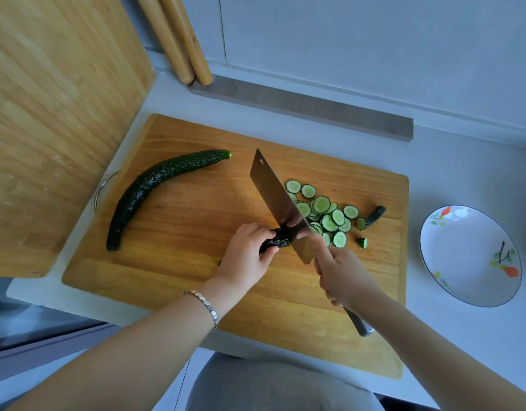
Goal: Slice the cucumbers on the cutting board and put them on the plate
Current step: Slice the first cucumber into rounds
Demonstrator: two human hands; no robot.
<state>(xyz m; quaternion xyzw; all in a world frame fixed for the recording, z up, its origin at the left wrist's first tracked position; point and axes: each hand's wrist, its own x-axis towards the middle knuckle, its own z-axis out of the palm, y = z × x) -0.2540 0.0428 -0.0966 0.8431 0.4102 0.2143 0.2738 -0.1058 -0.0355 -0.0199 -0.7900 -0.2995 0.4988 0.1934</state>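
My left hand point(246, 250) holds cucumber stub point(278, 240), long axis running left from cleaver point(273, 197); my right hand point(341, 277) grips handle, blade crosswise, beside left hand.

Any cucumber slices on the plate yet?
No, the plate holds none; the slices all lie on the board beside the knife.

A large bamboo board point(57, 114) stands upright at the left side of the grey table point(463, 161). Two round wooden rods point(181, 40) lean against the wall point(374, 40). Their lower ends rest at the left end of a flat grey bar point(300, 109), which lies along the rear of the table.
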